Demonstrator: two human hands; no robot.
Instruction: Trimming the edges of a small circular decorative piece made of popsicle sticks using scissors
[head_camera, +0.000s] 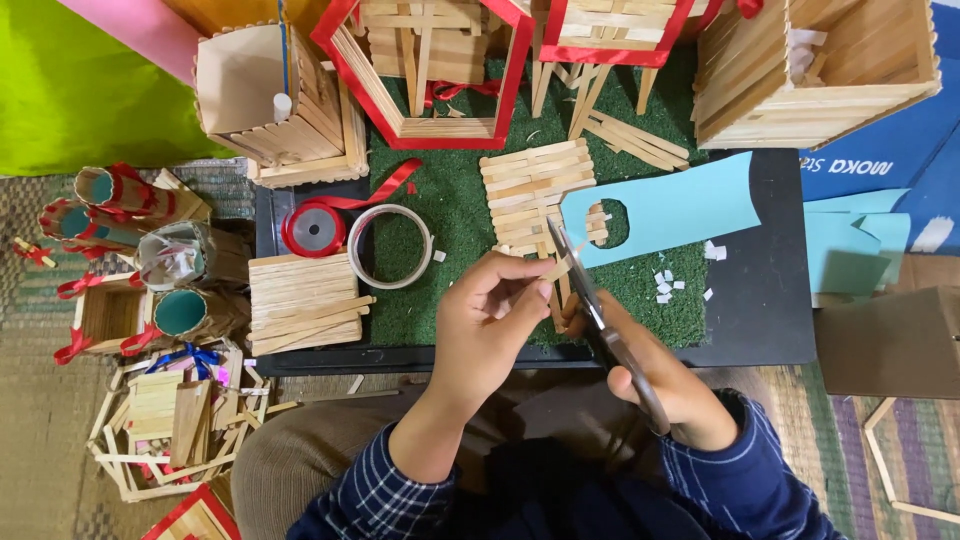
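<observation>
Over the near edge of the green turf mat (450, 215), two bare hands meet: the left hand (487, 322) pinches a thin wooden stick (556, 268) between thumb and fingertips, fingers curled closed around it; the right hand (660, 375) grips the handles of a pair of dark scissors (590, 305), whose blades point up and away with the stick's end at them (how far the blades are parted cannot be told). Both wrists wear dark blue checked sleeves (745, 470). Just beyond the scissor tips lies a flat panel of joined craft sticks (530, 185), and beside it, to the right, a light blue paper sheet (680, 205) with an oval hole cut in it; small white scraps (668, 285) dot the mat below the sheet. Left of the hands: a clear tape roll (390, 246), a red ribbon spool (312, 229) with its ribbon trailing, and a second stick panel (303, 300) with loose sticks on it. Farther out stand a red-edged hexagonal stick frame (425, 75), an open stick box (270, 90) and a larger stick box (815, 70) at upper right. At far left, cardboard tubes with red ribbon (110, 200) and a heap of stick frames (175, 420) rest on the woven floor mat (40, 420).
</observation>
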